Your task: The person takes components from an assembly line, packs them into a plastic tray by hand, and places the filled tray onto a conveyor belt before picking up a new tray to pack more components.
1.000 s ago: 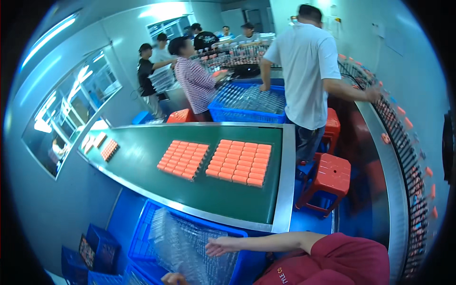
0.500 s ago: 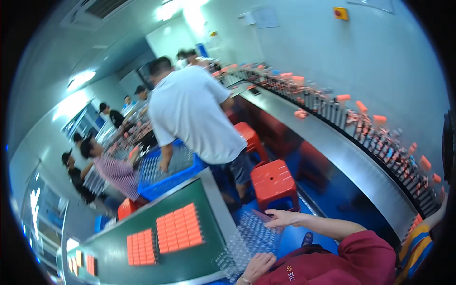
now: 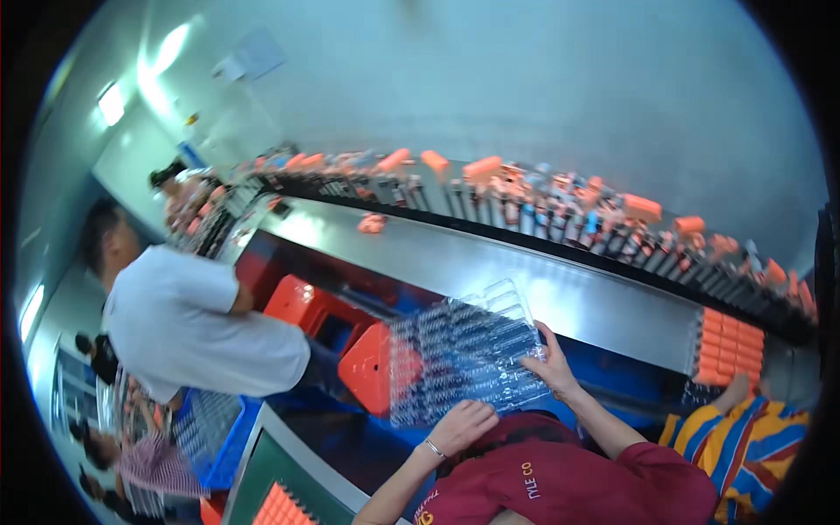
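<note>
A clear plastic blister tray (image 3: 464, 350) with rows of molded pockets is tilted in front of my body. My right hand (image 3: 553, 366) grips its right edge, thumb up and fingers on the plastic. My left hand (image 3: 462, 427), with a thin bracelet on the wrist, is closed at the tray's near edge; part of its grip is hidden. Through the see-through plastic shows a red stool (image 3: 366, 372). Whether the tray is single or a stack, I cannot tell.
A metal bench (image 3: 455, 258) runs along the wall, carrying a rack of dark upright holders and orange pieces (image 3: 481, 168). A person in a white shirt (image 3: 192, 324) stands left, near a blue crate (image 3: 232, 442) and green conveyor (image 3: 293, 468). Someone in striped clothing (image 3: 744, 451) is at right.
My view has swung right, toward the bench. The tray, held in my hands, has come away from the green conveyor's side and is now in front of the stools and bench.
</note>
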A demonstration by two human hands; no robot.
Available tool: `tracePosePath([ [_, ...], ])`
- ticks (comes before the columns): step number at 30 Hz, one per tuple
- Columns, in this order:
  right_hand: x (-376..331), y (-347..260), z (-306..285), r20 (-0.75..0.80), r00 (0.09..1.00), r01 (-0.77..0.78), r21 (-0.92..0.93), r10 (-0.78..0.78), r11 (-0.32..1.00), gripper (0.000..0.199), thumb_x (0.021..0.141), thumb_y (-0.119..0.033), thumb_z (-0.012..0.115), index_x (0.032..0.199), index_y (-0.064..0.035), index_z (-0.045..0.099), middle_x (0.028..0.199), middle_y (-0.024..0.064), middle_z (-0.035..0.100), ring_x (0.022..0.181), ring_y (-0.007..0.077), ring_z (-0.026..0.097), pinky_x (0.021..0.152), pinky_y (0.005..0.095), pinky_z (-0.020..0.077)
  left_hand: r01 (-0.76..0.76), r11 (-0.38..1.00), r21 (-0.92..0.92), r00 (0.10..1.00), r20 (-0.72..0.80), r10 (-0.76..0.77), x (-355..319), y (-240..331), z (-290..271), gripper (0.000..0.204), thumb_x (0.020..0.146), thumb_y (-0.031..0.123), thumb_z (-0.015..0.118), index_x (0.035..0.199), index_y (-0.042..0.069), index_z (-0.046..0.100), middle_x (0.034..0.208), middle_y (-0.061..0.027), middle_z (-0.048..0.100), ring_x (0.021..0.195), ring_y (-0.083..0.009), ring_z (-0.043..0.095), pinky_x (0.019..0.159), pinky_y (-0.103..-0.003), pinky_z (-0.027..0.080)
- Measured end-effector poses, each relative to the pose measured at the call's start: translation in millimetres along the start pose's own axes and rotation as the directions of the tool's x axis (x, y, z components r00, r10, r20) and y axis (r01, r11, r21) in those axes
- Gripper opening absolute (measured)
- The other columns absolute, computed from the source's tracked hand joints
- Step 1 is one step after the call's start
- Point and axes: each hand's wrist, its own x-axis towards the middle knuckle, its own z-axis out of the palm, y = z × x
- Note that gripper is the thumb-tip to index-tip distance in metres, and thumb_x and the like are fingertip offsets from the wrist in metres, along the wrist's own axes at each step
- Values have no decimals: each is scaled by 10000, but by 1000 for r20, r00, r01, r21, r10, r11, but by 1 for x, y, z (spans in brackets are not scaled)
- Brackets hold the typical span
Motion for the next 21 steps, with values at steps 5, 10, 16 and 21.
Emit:
tracePosePath([
  [5,4,42,-91,-414,910,40,167,33,985,754,927,-70,658,1556,-139,248,787,-44,534,621,22,459,528,193,375,-150,979,-136,988,-45,146,81,-65,75,173,869,144,542,1034,103,573,1024,-53,587,996,-205,589,849,-327,454],
  [10,6,76,-117,-628,778,37,22,-15,999,650,922,-111,703,1485,-60,382,758,-45,558,637,22,499,542,187,380,-81,928,-364,958,-285,-28,129,-167,40,193,813,18,643,999,70,631,1004,-117,650,865,-339,631,741,-414,517],
  [16,19,52,-72,-833,552,138,75,-14,988,619,952,-169,678,1489,-75,385,805,-36,583,656,28,518,541,186,394,-96,879,-467,866,-475,-157,238,-296,-73,171,890,-56,606,1046,3,645,976,-155,637,839,-309,640,733,-362,511],
  [21,31,44,-74,-878,477,26,44,26,999,630,926,-152,724,1462,-20,421,771,-13,610,622,45,549,518,194,411,-316,844,-433,905,-403,132,327,-341,-100,205,929,29,598,1132,29,628,1083,-164,623,981,-354,631,840,-410,503],
])
